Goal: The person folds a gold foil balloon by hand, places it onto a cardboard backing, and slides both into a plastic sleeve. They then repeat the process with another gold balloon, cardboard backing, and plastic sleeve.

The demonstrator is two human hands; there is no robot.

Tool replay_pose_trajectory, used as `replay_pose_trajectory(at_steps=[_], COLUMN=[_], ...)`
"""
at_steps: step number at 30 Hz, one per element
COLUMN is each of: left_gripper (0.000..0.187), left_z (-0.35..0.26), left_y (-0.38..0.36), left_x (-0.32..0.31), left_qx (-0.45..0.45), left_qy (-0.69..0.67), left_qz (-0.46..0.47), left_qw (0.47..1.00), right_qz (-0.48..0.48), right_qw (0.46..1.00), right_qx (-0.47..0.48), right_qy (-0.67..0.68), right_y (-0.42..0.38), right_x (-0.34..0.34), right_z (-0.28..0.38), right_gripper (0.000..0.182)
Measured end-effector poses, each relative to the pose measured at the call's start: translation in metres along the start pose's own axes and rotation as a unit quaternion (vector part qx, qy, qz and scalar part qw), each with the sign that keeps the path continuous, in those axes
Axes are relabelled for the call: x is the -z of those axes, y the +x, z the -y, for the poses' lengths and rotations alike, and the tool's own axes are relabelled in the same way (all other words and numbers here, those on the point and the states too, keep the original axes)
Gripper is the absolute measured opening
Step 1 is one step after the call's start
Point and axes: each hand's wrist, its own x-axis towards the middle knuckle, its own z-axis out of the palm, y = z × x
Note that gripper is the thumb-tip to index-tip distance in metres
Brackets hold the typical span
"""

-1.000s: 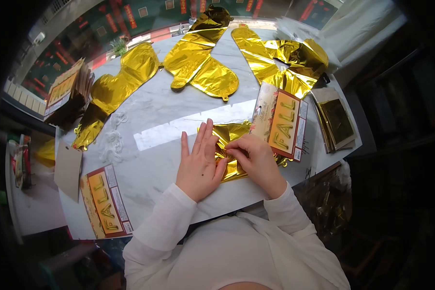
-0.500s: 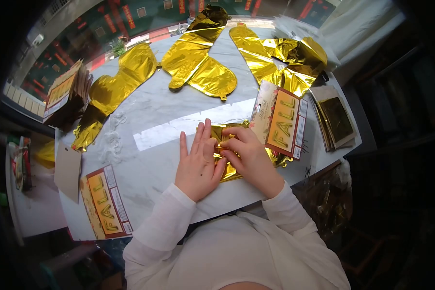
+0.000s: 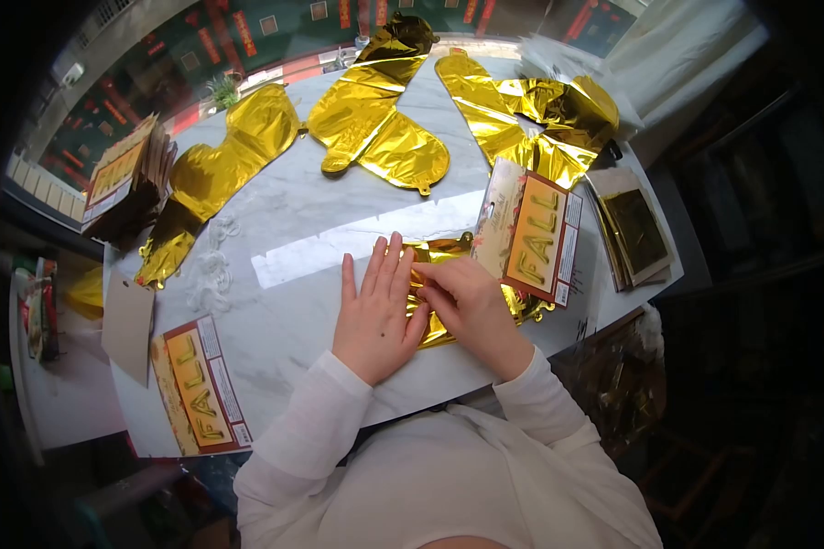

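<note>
Under my hands lies a folded gold foil balloon (image 3: 437, 249), its shiny layers partly hidden by them. My left hand (image 3: 373, 316) rests flat on the balloon's left side with its fingers stretched out. Bent fingers of my right hand (image 3: 474, 311) pinch at the foil, close against the left fingers; the fingertips are partly covered. Just right of this, a printed "FALL" header card (image 3: 536, 240) lies over part of the gold foil.
Three unfolded gold foil balloons, a left one (image 3: 238, 146), a middle one (image 3: 384, 128) and a right one (image 3: 485, 105), lie across the marble table (image 3: 311, 352). Card stacks stand at left (image 3: 124, 178) and right (image 3: 634, 220). Another "FALL" card (image 3: 201, 389) lies front left.
My left fingers have come closer together and lie flatter on the foil. My right hand has shifted slightly down, its fingertips still beside the left hand.
</note>
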Motion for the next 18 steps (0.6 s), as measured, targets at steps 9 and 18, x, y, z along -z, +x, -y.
replay_pose_trajectory(at_steps=[9,18], left_gripper=[0.071,0.072], left_z=[0.0001,-0.0004], left_y=[-0.0001,-0.0006], left_x=[0.0016,0.0002], left_qx=[-0.008,-0.003], left_qy=[0.014,0.009], left_qz=[-0.004,0.003], left_qw=[1.0,1.0], right_qz=[0.014,-0.023], right_qw=[0.998,1.0], right_qx=[0.03,-0.01], right_qy=[-0.046,0.0], right_y=[0.0006,0.0008], right_x=[0.0004,-0.0009], right_z=[0.0002,0.0043], right_gripper=[0.01,0.014])
